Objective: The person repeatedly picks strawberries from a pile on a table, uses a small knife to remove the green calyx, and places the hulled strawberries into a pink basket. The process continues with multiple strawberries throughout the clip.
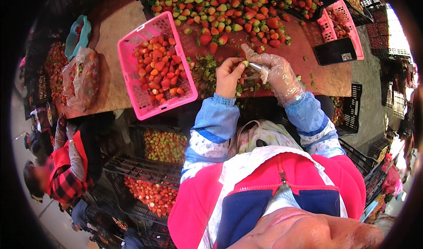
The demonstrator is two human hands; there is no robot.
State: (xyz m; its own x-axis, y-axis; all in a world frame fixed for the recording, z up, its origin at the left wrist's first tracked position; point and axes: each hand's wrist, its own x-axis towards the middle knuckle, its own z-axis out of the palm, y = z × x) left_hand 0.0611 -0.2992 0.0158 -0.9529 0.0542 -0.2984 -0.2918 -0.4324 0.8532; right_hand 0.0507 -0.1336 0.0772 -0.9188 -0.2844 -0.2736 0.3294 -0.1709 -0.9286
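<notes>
My bare left hand [228, 77] pinches a small strawberry [245, 63], its pale end showing beside the thumb; the fingers hide the rest. In a clear plastic glove, my right hand [281, 72] grips a small pointed metal tool [255, 66], whose tip is at or very near that berry. Beneath both hands lies a heap of green strawberry caps and leaves [206, 68] along the table's near edge. To the left, a pink plastic basket [123, 65] holds capless red strawberries [160, 67]. Beyond my hands spreads a large pile of strawberries with green caps [231, 10].
A smartphone [335, 51] lies at the right against a pink basket [358, 34]. On the left are a bagged lot of strawberries [81, 80] and a teal basket [77, 37]. Black crates of berries [145, 173] stand below the table, near another person [69, 169].
</notes>
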